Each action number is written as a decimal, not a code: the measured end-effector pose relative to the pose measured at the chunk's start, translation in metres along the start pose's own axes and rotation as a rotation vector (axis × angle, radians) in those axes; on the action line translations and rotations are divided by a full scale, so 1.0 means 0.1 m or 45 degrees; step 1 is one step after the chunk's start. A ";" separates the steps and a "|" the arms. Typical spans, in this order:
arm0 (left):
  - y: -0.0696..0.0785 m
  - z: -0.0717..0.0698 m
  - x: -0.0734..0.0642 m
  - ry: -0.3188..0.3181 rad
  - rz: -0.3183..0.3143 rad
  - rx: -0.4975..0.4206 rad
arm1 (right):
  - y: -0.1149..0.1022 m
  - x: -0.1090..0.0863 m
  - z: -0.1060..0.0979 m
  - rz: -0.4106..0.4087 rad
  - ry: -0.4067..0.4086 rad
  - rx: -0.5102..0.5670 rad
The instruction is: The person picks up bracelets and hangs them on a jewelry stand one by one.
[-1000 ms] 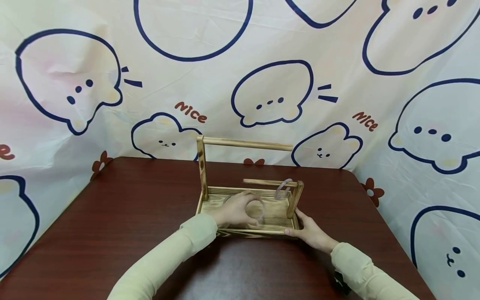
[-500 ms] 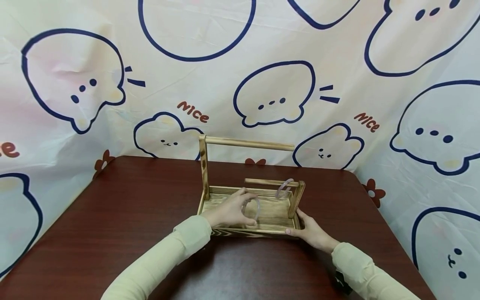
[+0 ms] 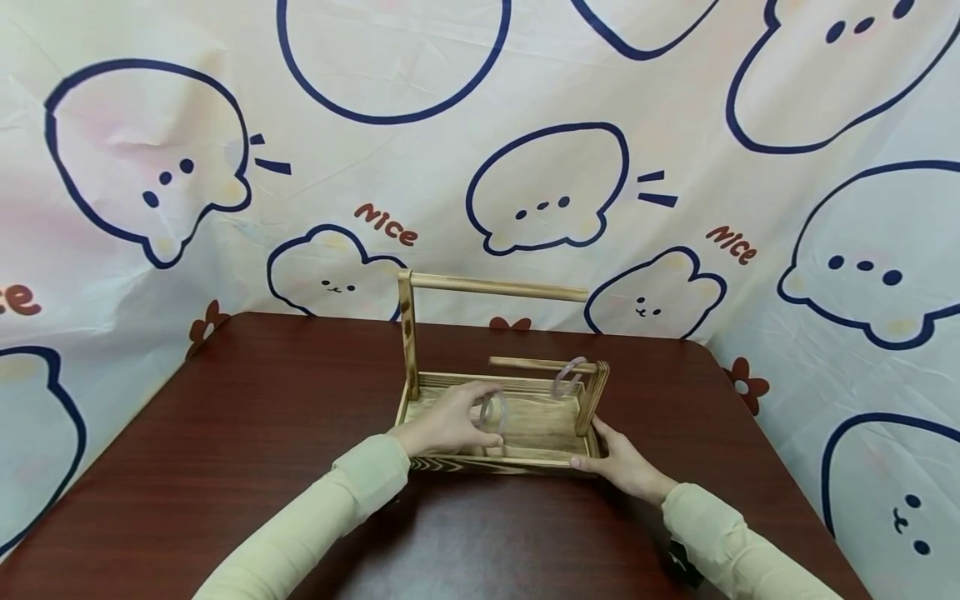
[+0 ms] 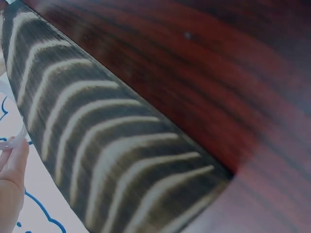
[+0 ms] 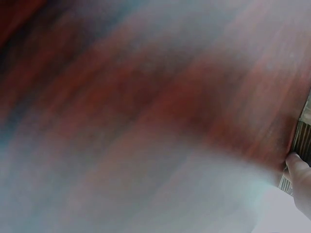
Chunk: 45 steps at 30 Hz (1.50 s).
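A wooden jewelry stand (image 3: 536, 421) has a shallow tray and two horizontal bars at different heights. Over the tray, my left hand (image 3: 446, 421) pinches clear bangles (image 3: 502, 412) between thumb and fingers; how many is hard to tell. The left wrist view catches my thumb (image 4: 13, 170) against a clear ring, beside the tray's striped outer wall (image 4: 112, 126). Another clear bangle (image 3: 557, 385) hangs on the lower bar (image 3: 521, 364). My right hand (image 3: 626, 467) grips the tray's front right corner, thumb on the front rim. That thumb (image 5: 299, 167) also shows in the right wrist view.
The stand rests on a dark red-brown table (image 3: 225, 433). Its tall left post (image 3: 407, 337) carries the upper bar (image 3: 498, 287), and a shorter right post (image 3: 592, 400) carries the lower one. A cartoon-printed cloth (image 3: 420, 167) hangs behind and at the sides.
My left hand has drawn leftward over the tray, bringing the bangles with it; they now appear narrower, turned more edge-on. The right hand and the stand stay almost where they were.
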<state>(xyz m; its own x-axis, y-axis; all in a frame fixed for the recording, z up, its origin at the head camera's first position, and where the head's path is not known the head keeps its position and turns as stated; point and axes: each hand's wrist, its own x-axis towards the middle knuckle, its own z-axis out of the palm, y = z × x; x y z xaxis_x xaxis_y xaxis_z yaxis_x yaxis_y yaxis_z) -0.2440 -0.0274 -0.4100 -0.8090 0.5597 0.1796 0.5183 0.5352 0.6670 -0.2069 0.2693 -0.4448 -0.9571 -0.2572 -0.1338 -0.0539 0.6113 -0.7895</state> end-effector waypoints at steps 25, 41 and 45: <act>-0.16 -0.18 -0.20 0.132 -0.089 -0.161 | 0.00 0.00 -0.01 -0.009 -0.008 -0.004; -0.18 -0.42 -0.12 0.197 0.070 -0.058 | 0.00 0.00 -0.02 0.008 0.004 -0.018; -0.16 -0.47 -0.09 0.192 0.062 -0.071 | 0.00 0.00 -0.01 0.007 0.001 -0.019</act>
<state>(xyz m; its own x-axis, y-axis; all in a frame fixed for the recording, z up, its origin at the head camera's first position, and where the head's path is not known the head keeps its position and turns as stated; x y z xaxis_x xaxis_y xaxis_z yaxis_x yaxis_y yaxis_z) -0.2583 -0.0712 -0.3884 -0.8178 0.4808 0.3164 0.5452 0.4712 0.6934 -0.2073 0.2701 -0.4437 -0.9576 -0.2533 -0.1374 -0.0532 0.6239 -0.7797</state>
